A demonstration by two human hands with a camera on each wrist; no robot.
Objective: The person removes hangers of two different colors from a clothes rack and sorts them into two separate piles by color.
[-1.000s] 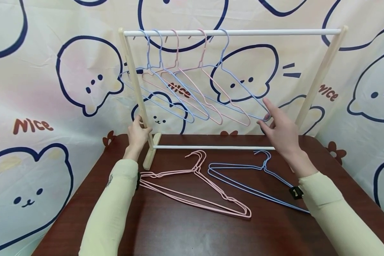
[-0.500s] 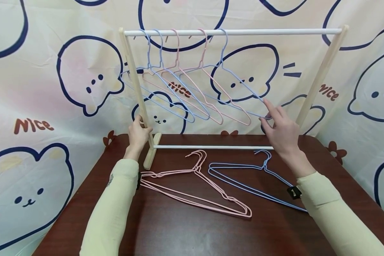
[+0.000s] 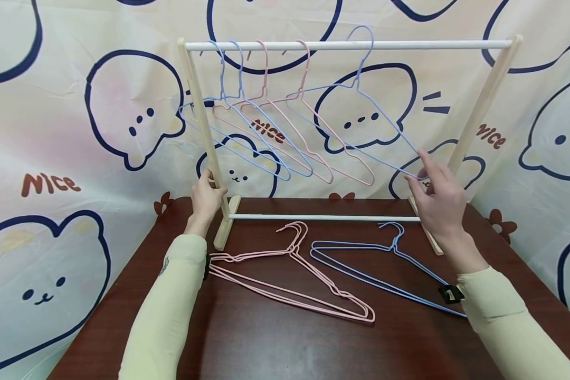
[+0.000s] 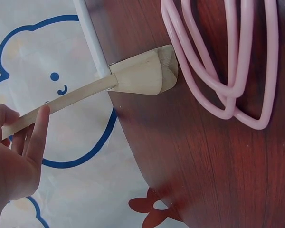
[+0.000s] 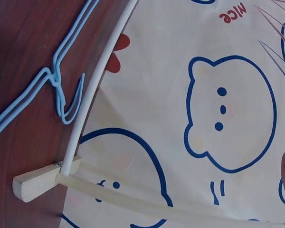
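A: Head view: state both grips.
B: The right hand (image 3: 440, 203) pinches the held blue hanger (image 3: 358, 83) at its lower right corner, thumb and forefinger clamped on it. The hook's top stands above the rail (image 3: 423, 45). The left hand (image 3: 206, 198) has its fingers closed round the left post (image 3: 208, 141).
A: Handling notes?
B: Use a light, firm pinch. Steer the hook with small tilts; a corner grip probably lets the wire swing. Hold it clear of the four hung hangers (image 3: 266, 68), and brace the post.
A: Left wrist view?
B: Fingers wrap the post above its wooden foot (image 4: 137, 73). Pink hangers (image 4: 247, 28) lie near the foot on the dark wood-grain table (image 4: 180, 152).
A: Right wrist view?
B: Only an edge of the right hand shows; its fingers cannot be read here. Two blue hangers (image 5: 54, 78) lie on the table beside the lower bar (image 5: 92, 88). Cartoon-printed cloth (image 5: 147, 104) forms the backdrop.
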